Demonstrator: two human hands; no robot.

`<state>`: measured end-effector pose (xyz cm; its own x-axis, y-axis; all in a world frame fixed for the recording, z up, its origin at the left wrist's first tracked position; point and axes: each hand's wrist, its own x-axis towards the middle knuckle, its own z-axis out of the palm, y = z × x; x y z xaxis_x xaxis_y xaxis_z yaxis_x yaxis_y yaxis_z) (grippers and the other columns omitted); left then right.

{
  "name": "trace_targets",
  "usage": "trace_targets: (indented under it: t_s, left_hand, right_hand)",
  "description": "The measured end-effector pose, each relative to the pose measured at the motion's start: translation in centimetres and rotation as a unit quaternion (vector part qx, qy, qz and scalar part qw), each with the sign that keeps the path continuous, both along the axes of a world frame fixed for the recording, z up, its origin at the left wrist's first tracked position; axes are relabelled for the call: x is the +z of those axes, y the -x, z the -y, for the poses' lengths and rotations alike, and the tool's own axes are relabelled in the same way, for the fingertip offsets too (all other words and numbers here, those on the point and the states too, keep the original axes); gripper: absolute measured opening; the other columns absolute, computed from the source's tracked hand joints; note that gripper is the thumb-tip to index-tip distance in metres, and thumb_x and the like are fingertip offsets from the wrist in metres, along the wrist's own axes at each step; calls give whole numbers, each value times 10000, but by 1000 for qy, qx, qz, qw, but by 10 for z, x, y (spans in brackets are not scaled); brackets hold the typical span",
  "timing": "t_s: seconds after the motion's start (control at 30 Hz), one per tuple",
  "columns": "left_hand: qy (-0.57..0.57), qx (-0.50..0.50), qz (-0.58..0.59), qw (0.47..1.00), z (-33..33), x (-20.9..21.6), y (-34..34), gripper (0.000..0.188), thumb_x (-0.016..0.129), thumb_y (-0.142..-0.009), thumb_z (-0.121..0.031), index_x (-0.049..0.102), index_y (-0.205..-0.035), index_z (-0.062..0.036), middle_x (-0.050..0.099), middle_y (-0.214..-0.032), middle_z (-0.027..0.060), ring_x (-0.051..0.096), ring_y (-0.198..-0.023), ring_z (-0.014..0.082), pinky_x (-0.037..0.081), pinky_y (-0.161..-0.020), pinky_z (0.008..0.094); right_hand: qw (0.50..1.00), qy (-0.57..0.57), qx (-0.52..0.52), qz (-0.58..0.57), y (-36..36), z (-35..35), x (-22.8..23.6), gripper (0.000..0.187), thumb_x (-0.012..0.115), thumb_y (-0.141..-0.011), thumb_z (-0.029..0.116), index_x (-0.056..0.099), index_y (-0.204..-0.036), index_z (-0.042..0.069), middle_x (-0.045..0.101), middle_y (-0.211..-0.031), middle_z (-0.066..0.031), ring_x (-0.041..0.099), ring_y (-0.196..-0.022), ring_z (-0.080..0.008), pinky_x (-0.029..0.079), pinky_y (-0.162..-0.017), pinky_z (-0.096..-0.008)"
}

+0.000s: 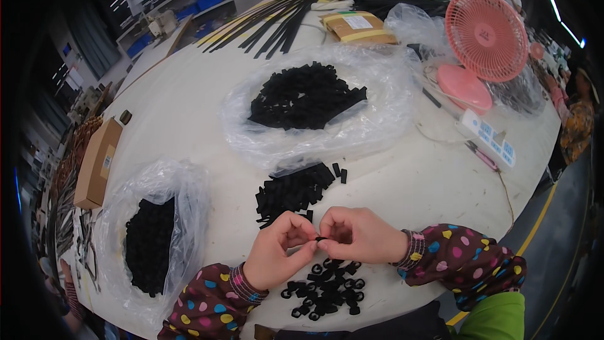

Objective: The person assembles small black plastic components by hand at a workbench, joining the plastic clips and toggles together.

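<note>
My left hand (pixel 280 250) and my right hand (pixel 363 235) meet in front of me, fingertips pinching one small black strip piece (pixel 320 239) between them. Most of that piece is hidden by the fingers. Just beyond the hands lies a loose heap of short flat black pieces (pixel 290 190). Closer to me, below the hands, is a group of small black loops (pixel 327 289), some showing round openings. Farther back, a clear plastic bag (pixel 384 127) is spread around a large heap of black pieces (pixel 305 96).
At left, another clear bag (pixel 192 204) holds small black pieces (pixel 150 245), beside a cardboard box (pixel 97 164). A pink fan (pixel 486 34), a white power strip (pixel 487 138) and pink-handled scissors (pixel 483 156) stand right. Long black strips (pixel 277 22) lie at the back. People are at far right.
</note>
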<state>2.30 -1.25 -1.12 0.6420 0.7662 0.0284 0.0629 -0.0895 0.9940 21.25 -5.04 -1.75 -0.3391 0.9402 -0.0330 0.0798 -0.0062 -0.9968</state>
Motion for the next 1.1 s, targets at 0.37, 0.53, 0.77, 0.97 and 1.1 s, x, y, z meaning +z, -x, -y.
trace_targets:
  t_s: [0.37,0.53,0.77,0.97,1.1]
  left_hand:
    - [-3,-37,-7,999,-7,9,8,125,595,-809,-3,562,-926,23,602,-896,48,605,-838,99,498,-745,215]
    - [59,-91,5,994,-9,8,14,124,598,-821,-18,570,-932,27,625,-879,60,613,-801,92,499,-718,205]
    - [2,-80,-1,997,-2,23,14,129,594,-820,-11,571,-940,30,631,-868,64,625,-822,110,501,-712,199]
    - [-65,-41,8,997,2,24,12,107,591,-797,11,570,-901,27,624,-860,71,630,-812,121,520,-699,223]
    - [-194,35,15,980,7,21,9,94,591,-749,32,536,-824,19,578,-801,55,611,-751,110,528,-692,235]
  right_hand:
    - [999,-14,19,-35,-3,4,4,173,620,-827,163,521,-812,22,605,-733,-35,583,-650,-90,462,-570,-210]
    - [987,109,87,-77,-8,-2,15,168,583,-863,176,535,-834,17,607,-766,-23,590,-684,-80,456,-569,-181]
    - [988,120,76,-68,-4,5,29,148,577,-865,159,536,-852,17,613,-754,-34,588,-678,-88,450,-600,-193]
    - [988,119,50,-82,6,11,36,159,571,-869,169,541,-840,16,604,-742,-26,589,-671,-88,456,-599,-202]
    - [994,56,46,-78,10,10,40,139,579,-863,151,546,-850,16,599,-737,-20,586,-688,-82,461,-617,-204]
